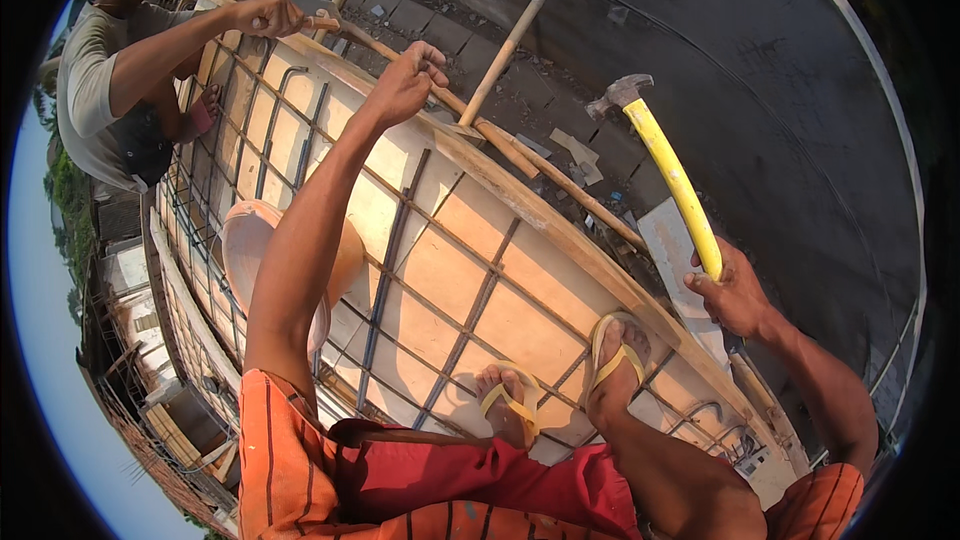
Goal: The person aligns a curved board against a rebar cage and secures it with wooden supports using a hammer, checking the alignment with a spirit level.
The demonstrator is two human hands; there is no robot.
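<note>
A claw hammer (672, 162) with a yellow handle and a worn grey head is raised beyond the board edge on the right. My right hand (738, 290) is closed round the lower end of its handle. My left hand (405, 85) is out over the wooden edge board (560, 215), its fingers curled together. Whatever those fingers pinch, if anything, is too small to tell. Below my left hand runs a long wooden pole (590, 202) outside the board. Part of a pale orange bucket (348, 258) shows behind my left forearm.
Tied steel rebar (490, 275) forms a grid over plywood sheets (540, 285), where my sandalled feet stand. A co-worker (90, 90) crouches at the far left, one hand on a wooden-handled tool. A bamboo prop (520, 35) leans beyond the edge, beside a dark wall (780, 90).
</note>
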